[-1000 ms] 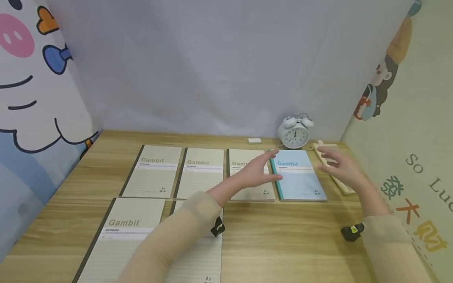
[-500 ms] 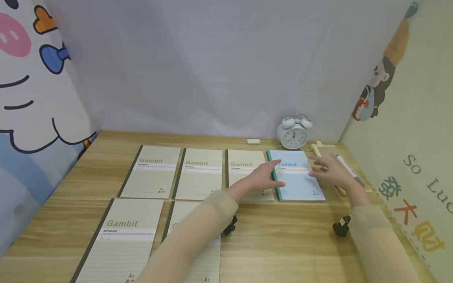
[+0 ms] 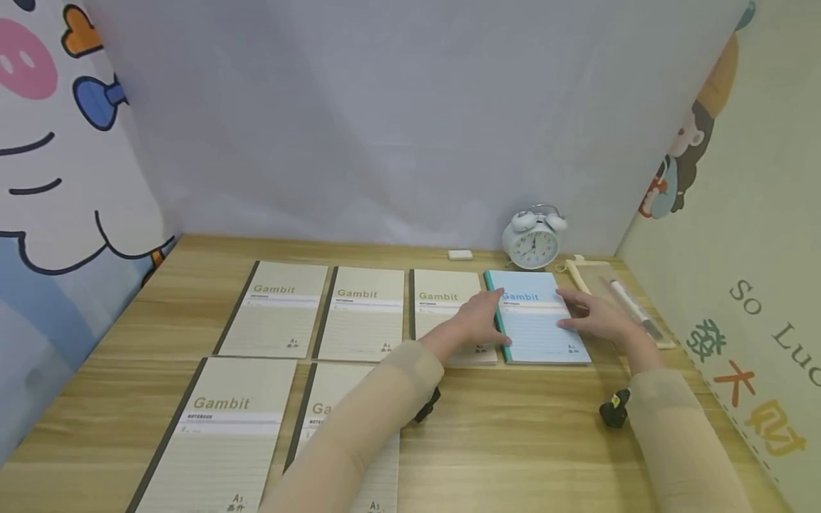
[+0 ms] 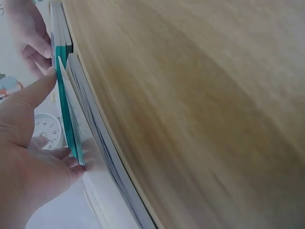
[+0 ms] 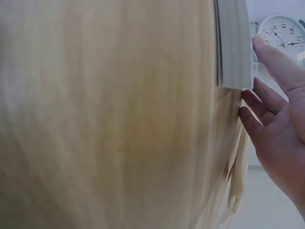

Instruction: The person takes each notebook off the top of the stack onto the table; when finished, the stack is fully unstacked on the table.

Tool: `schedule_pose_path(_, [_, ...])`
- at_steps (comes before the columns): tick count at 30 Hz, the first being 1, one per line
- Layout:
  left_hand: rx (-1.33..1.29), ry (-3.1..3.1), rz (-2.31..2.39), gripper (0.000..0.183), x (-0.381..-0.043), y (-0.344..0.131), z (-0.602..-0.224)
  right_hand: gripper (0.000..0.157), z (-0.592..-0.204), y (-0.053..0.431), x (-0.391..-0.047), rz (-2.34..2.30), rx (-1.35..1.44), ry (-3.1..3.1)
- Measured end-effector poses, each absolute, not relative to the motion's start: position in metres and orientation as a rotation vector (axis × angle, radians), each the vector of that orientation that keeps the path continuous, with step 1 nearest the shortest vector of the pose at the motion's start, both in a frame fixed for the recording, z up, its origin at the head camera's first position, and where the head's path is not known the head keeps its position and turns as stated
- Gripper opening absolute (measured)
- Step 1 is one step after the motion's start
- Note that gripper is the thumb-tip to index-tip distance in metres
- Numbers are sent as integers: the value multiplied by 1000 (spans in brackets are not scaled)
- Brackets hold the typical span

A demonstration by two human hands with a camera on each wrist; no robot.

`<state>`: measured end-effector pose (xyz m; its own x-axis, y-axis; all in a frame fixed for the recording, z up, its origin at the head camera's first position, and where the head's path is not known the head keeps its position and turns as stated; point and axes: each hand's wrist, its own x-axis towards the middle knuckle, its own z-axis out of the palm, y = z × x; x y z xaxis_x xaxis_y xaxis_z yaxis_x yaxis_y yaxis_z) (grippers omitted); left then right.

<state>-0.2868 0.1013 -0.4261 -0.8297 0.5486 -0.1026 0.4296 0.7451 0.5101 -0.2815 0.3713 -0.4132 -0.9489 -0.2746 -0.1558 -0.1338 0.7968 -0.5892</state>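
A blue Gambit notebook (image 3: 541, 338) with a teal spine lies at the right end of the back row, in the head view. My left hand (image 3: 476, 319) is at its spine, thumb and fingers spread along the edge; the left wrist view has the fingertips right at the teal spine (image 4: 64, 95). Opposite, my right hand (image 3: 598, 318) is at the notebook's right edge. In the right wrist view its thumb reaches the cover and the fingers are by the layered page edge (image 5: 234, 52). A beige notebook (image 3: 442, 283) lies partly under my left hand in the head view.
More beige notebooks (image 3: 272, 320) lie to the left and in a front row (image 3: 224, 442). Behind stand a white alarm clock (image 3: 534, 244) and a small white eraser (image 3: 460, 255). A see-through pouch (image 3: 596, 271) with a white pen (image 3: 628, 303) lies by the right wall.
My right hand has moved left from over the pouch to the blue notebook's right edge. My left hand has come slightly right, drawing in to the spine. The notebook looks unmoved.
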Motion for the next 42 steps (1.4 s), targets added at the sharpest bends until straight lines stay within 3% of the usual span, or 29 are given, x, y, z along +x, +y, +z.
schedule_pose_path(16, [656, 2659, 793, 109, -288, 100, -426, 70, -417, 374, -284, -820, -330, 2794])
schedule_pose_path(42, [675, 2525, 1300, 92, -290, 103, -424, 66, -401, 380, -275, -1082, -278, 2797])
